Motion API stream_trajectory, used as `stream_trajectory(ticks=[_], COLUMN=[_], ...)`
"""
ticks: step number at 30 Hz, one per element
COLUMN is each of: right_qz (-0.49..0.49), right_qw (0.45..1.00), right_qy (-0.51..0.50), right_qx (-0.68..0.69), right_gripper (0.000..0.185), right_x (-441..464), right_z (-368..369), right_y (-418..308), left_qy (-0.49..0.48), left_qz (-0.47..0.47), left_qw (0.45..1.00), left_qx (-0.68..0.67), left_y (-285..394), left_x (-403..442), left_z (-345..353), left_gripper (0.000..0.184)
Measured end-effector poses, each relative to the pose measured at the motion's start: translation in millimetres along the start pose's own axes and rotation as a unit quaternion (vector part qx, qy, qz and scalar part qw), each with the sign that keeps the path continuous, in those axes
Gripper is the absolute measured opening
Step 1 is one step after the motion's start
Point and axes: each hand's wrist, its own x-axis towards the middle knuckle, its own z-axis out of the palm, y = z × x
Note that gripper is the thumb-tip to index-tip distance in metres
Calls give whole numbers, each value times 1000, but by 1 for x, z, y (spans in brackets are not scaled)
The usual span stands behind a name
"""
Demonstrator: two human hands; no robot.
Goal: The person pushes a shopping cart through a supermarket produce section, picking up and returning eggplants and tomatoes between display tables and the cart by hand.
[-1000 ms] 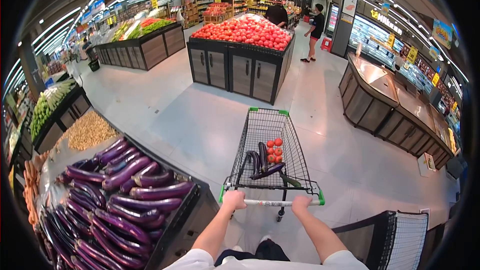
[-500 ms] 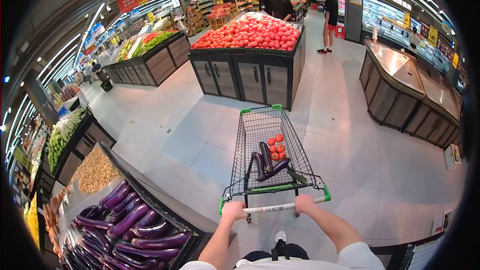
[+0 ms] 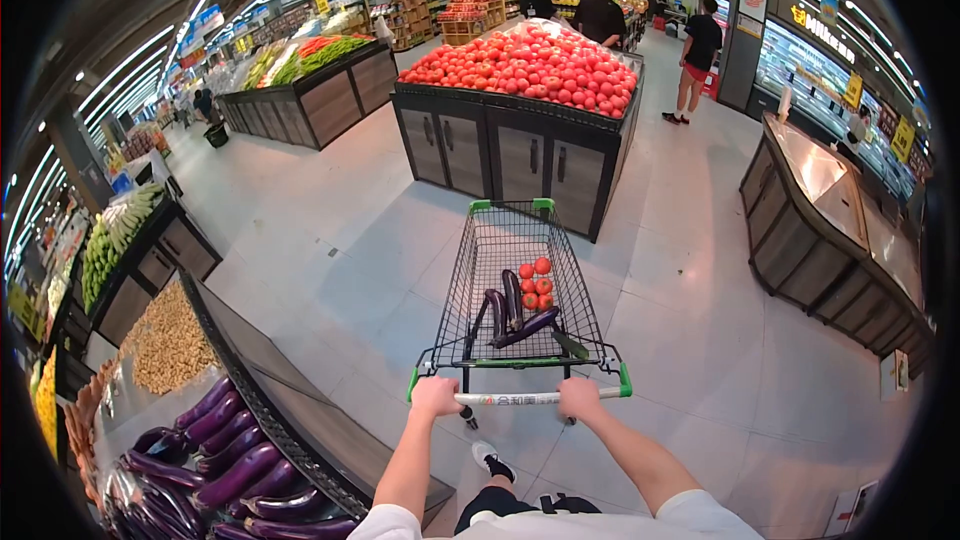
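Note:
My left hand [image 3: 436,397] is wrapped round the left part of the cart handle [image 3: 520,399], and my right hand [image 3: 579,398] grips the same bar near its right end. Ahead of both hands is the wire shopping cart [image 3: 470,285] with green corners. Inside it, several red tomatoes [image 3: 544,286] lie close together. Beside them are dark purple eggplants [image 3: 526,329], some upright in view and one slanting across. A green vegetable [image 3: 570,344], perhaps a cucumber, rests near the basket's rear right corner.
A tomato stand [image 3: 520,155] is just beyond the cart. Eggplants [image 3: 240,460] and peanuts [image 3: 172,345] fill the stand at lower left. A metal-topped counter [image 3: 810,165] curves along the right. A person in red shorts [image 3: 700,55] stands behind; others are past the tomatoes.
The cart has advanced toward the tomato stand, which looks nearer. The eggplant stand has slid down and back in view. Both hands have kept their hold on the handle.

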Motion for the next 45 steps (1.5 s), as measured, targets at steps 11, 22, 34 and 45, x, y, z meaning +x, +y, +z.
stream_trajectory(ticks=[11,22,34,45], right_qz=[-40,69,22,-59], right_qw=[999,993,988,986], right_qy=[16,-72,-148,-114], right_qx=[13,-69,40,109], right_gripper=[28,34,34,34], right_x=[129,248,427,581], right_z=[-52,-99,-152,-183], right_y=[-17,-40,-104,-234], left_qy=[-9,25,157,217], left_qz=[7,19,-5,-107], left_qw=[1000,999,988,960], left_qx=[-17,-15,-2,-138], left_y=[-127,-201,-314,-419], left_x=[128,234,362,452], left_z=[-48,-91,-135,-166], left_gripper=[33,29,10,34])
